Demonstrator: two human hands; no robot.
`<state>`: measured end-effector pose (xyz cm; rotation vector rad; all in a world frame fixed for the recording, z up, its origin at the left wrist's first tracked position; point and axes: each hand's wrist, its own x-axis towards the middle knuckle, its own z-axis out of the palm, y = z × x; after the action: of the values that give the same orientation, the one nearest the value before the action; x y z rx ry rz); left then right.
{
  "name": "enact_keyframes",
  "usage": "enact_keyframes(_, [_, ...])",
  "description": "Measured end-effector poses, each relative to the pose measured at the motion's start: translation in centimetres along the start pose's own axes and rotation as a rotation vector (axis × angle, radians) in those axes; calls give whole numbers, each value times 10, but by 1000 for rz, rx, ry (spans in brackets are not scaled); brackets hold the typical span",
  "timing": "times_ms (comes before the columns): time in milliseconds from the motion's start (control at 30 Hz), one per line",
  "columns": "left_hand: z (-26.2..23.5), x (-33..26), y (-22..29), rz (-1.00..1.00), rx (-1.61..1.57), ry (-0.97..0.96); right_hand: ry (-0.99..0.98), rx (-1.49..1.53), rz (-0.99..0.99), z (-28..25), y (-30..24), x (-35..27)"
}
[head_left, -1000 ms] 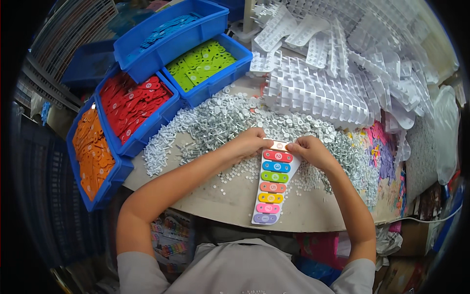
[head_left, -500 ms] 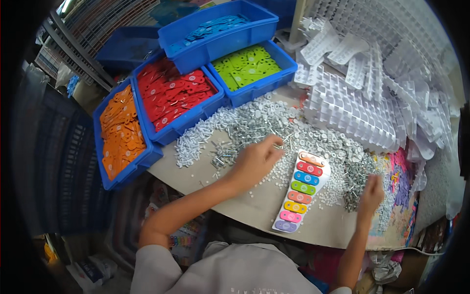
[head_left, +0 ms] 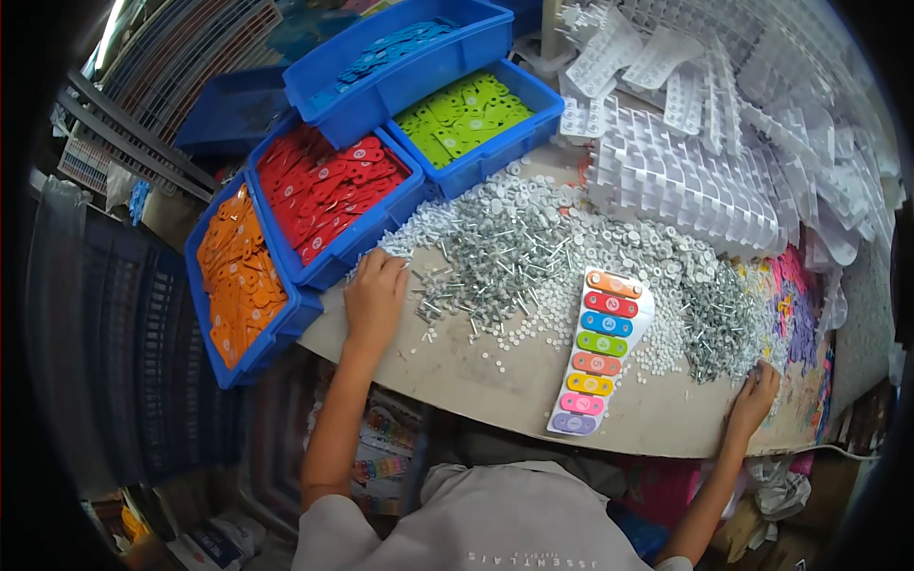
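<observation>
A white tapered toy xylophone base (head_left: pixel 581 430) lies on the table between my hands, bearing a row of several coloured bars. Far to its left, my left hand (head_left: pixel 378 285) reaches to the edge of a heap of small white plastic pegs (head_left: pixel 419 228). Its fingers are bent and a little apart, and nothing shows in them. My right hand (head_left: pixel 757 388) rests low at the right, beside a pile of metal screws (head_left: pixel 719 333). Its fingers are curled together, and what they hold, if anything, is too small to make out. Neither hand touches the xylophone.
Blue bins hold orange (head_left: pixel 243 285), red (head_left: pixel 328 195), lime green (head_left: pixel 466 119) and blue (head_left: pixel 395 52) bars. Loose screws (head_left: pixel 514 247) and white washers (head_left: pixel 657 247) cover mid-table. White plastic bases (head_left: pixel 685 181) are stacked at the back right. Pink and purple pieces (head_left: pixel 800 319) lie far right.
My left hand has moved left from the middle screw pile to the white pegs. My right hand has shifted slightly right and lower. The view has turned somewhat; the xylophone base stays on the table.
</observation>
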<state>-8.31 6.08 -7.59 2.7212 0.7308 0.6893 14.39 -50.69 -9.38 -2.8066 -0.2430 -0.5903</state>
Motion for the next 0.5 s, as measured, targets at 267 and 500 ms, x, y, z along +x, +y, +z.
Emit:
enact_keyframes(267, [-5,3,11,-5,118,48,49,29,-26,-2,-20,-1])
enact_keyframes(500, [-10,-6,67,-80,-380,57,1,197,178,-1,-22,10])
